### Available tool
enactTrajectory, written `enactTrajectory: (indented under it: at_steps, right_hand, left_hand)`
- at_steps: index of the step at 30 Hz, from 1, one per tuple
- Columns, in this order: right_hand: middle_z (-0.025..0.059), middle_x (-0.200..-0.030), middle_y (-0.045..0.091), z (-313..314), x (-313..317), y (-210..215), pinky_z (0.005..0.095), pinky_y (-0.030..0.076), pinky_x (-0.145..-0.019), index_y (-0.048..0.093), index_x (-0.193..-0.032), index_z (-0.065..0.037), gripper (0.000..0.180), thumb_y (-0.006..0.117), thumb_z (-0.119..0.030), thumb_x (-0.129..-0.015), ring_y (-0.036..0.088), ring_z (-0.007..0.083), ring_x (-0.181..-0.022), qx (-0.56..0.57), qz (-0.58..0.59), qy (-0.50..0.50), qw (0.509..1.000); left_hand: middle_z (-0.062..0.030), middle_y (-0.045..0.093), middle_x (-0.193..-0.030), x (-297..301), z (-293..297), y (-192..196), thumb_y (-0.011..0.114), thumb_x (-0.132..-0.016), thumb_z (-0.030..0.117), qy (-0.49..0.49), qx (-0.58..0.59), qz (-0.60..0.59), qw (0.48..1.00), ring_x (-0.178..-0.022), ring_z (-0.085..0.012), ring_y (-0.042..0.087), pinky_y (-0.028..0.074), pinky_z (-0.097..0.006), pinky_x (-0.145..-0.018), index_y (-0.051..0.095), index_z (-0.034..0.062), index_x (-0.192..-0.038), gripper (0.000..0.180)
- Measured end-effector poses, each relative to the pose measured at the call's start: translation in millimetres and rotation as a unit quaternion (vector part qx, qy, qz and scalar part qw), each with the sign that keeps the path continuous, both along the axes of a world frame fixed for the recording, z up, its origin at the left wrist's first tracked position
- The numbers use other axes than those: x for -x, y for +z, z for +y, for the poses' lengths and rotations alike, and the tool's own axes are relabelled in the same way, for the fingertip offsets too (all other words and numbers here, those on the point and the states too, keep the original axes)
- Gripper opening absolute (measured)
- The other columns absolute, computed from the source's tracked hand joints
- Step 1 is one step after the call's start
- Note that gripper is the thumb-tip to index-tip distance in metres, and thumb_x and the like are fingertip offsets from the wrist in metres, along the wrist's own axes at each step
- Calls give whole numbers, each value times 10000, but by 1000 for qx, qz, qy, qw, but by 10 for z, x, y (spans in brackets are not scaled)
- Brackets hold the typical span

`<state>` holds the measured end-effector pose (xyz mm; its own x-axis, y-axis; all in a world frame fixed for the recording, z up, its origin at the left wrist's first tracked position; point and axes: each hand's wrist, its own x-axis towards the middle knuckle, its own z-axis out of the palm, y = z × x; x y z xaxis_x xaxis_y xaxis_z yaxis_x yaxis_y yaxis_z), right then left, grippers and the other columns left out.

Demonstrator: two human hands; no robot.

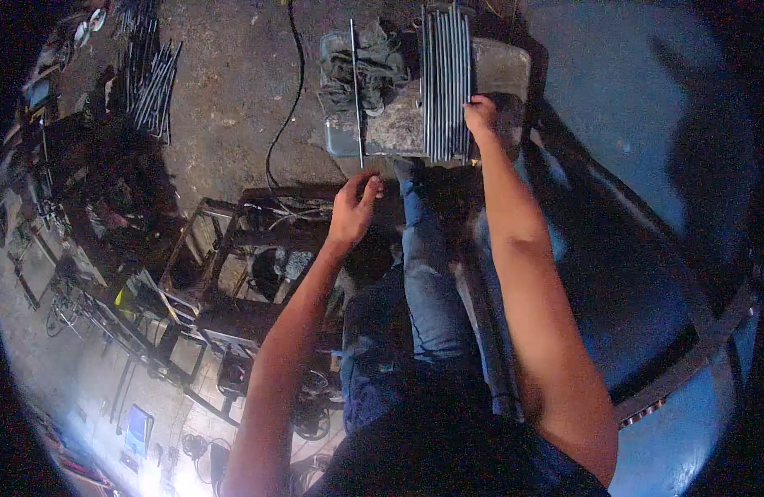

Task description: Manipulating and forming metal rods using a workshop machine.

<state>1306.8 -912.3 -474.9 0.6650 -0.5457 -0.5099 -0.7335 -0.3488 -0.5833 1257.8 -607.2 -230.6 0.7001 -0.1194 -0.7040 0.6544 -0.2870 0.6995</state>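
A row of thin grey metal rods (445, 83) lies side by side on a worn, low bench top (501, 66). My right hand (480, 118) is at the right edge of this row, its fingers closed on the outermost rod. To the left, a single metal rod (356, 99) lies apart, crossing a crumpled dark cloth (380, 70). Just below the near end of that rod is my left hand (355, 209), fingers loosely bent and thumb apart, with nothing visible in it. Whether its fingertips touch the rod end is hard to make out.
A dark metal frame (208, 240) with cables stands left of my legs. A black cable (299, 83) runs over the floor. More rods (157, 91) lie at the far left. On the right are a blue surface (614, 74) and a dark bar (622, 195).
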Motion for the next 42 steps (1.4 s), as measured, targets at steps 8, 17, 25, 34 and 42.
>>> enactTrajectory:
  at_steps: [8, 17, 25, 34, 42]
  right_hand:
    - [52, -804, 647, 110, 96, 531, 277, 506, -616, 665, -1014, -15, 164, 659, -54, -855, 630, 144, -703, -271, -106, -240, 926]
    - [-38, -701, 561, 1152, 185, 2832, 211, 358, -508, 671, -945, -15, 193, 669, -198, -886, 470, 45, -572, -306, -156, -94, 934]
    - [28, -827, 635, 2457, 408, 4749, 237, 492, -667, 582, -1085, 25, 249, 643, -133, -902, 608, 88, -733, -412, -215, 172, 868]
    - [7, -823, 638, 3550, 1581, 6377, 174, 357, -493, 569, -1064, -29, 164, 526, -162, -978, 459, 24, -589, -503, -217, 407, 731]
    - [34, -841, 674, 4063, 2538, 6566, 205, 372, -537, 591, -1097, -30, 200, 451, -127, -993, 447, 37, -588, -507, -189, 530, 653]
  left_hand:
    - [-104, 668, -895, -80, 51, 225, 532, -979, 303, 13, -27, 1, 1000, -801, -160, 640, 494, -289, -714, 599, -26, -1138, 371]
    - [-91, 664, -997, -105, 418, 1604, 444, -1002, 422, 199, 52, -2, 979, -894, -167, 636, 477, -281, -755, 570, 4, -1220, 488]
    - [-161, 564, -1279, 301, 1336, 3007, 208, -948, 663, 367, 248, -105, 890, -1240, -284, 498, 336, -405, -1063, 451, 29, -1364, 796]
    - [-194, 501, -1360, 1436, 2263, 4721, 143, -901, 733, 434, 431, -337, 716, -1284, -337, 454, 300, -450, -1100, 415, 30, -1385, 895]
    - [-234, 472, -1370, 2613, 2619, 5304, 73, -884, 748, 443, 446, -469, 621, -1291, -355, 443, 338, -460, -1085, 358, -3, -1406, 958]
